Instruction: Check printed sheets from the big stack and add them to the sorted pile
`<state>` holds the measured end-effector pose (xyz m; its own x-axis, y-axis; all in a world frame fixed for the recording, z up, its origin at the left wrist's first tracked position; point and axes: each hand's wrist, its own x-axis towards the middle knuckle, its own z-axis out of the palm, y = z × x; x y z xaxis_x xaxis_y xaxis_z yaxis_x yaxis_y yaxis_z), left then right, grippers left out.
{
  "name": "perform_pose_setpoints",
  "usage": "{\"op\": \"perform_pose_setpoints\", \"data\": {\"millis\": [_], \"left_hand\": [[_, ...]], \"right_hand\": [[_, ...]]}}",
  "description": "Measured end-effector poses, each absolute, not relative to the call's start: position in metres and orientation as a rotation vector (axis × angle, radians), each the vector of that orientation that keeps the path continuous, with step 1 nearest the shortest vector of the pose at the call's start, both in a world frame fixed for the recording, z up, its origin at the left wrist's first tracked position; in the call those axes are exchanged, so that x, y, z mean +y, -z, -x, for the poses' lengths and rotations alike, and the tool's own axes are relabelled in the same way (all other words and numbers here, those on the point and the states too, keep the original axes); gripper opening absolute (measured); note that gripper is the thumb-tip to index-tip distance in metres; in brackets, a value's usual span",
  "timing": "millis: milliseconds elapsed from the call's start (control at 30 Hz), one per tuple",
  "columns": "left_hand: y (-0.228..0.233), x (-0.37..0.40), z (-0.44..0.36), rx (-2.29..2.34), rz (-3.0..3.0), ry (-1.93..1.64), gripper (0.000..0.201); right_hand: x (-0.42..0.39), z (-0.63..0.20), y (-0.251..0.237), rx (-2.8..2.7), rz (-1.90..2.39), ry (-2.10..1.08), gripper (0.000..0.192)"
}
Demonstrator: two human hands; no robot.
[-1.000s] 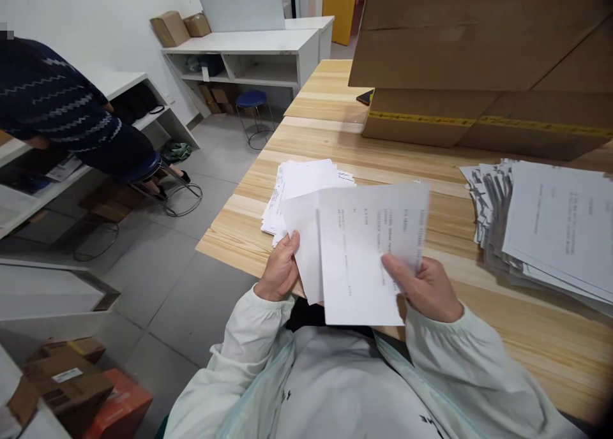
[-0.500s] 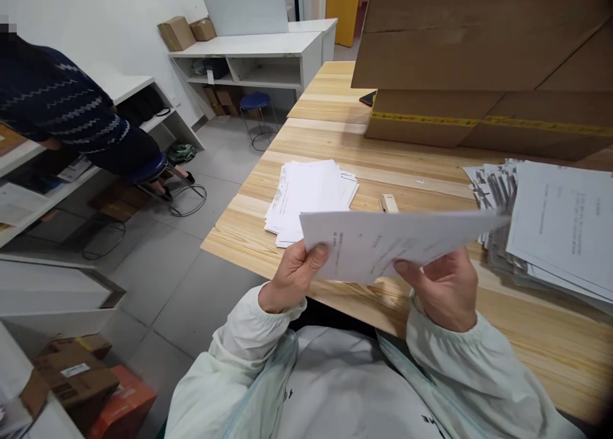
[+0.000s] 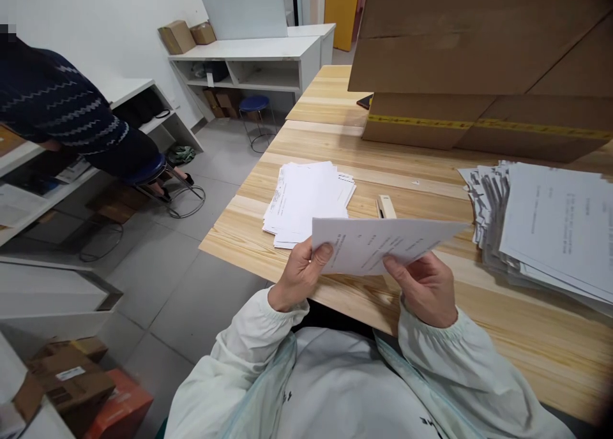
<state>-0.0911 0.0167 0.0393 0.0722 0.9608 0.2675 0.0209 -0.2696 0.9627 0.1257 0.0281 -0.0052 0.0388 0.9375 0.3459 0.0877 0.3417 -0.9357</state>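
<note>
A paper pile [image 3: 309,196] lies on the worktop [image 3: 517,343] past the left hand [image 3: 301,272], whose grip pinches printed paper [image 3: 366,244] above the near edge, the right hand [image 3: 427,287] pinching it too, a thicker stack [image 3: 558,228] farther right.

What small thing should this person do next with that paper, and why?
Perhaps let the right hand release the paper and reach for the cream object, possibly a stapler: it lies on the table just beyond the paper's upper edge, and the left hand grips the paper too, so could likely hold it alone.
</note>
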Motion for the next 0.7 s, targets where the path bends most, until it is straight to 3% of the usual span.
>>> {"op": "perform_pose_setpoints", "data": {"millis": [200,267,333,400,533,700], "left_hand": [[-0.055,0.005,0.064,0.988,-1.277,-1.377,0.043],[-0.056,-0.001,0.050,1.016,-1.195,-1.365,0.055],[-0.050,-0.007,0.038,1.081,-1.194,-1.268,0.072],[-0.038,-0.011,0.030,1.154,-1.271,-1.095,0.076],[-0.013,-0.009,0.019,1.112,-1.264,-0.711,0.045],[-0.005,0.009,0.006,0.956,-1.073,-0.527,0.031]], "right_hand": [[0.001,-0.131,-0.038,-1.300,1.223,-0.603,0.029],[-0.010,-0.146,-0.048,-1.238,1.370,-0.556,0.030],[-0.018,-0.166,-0.050,-1.177,1.492,-0.684,0.040],[-0.023,-0.186,-0.043,-1.117,1.548,-0.947,0.055],[-0.030,-0.216,-0.013,-0.964,1.574,-1.334,0.065],[-0.027,-0.231,0.008,-0.900,1.610,-1.273,0.062]]}}
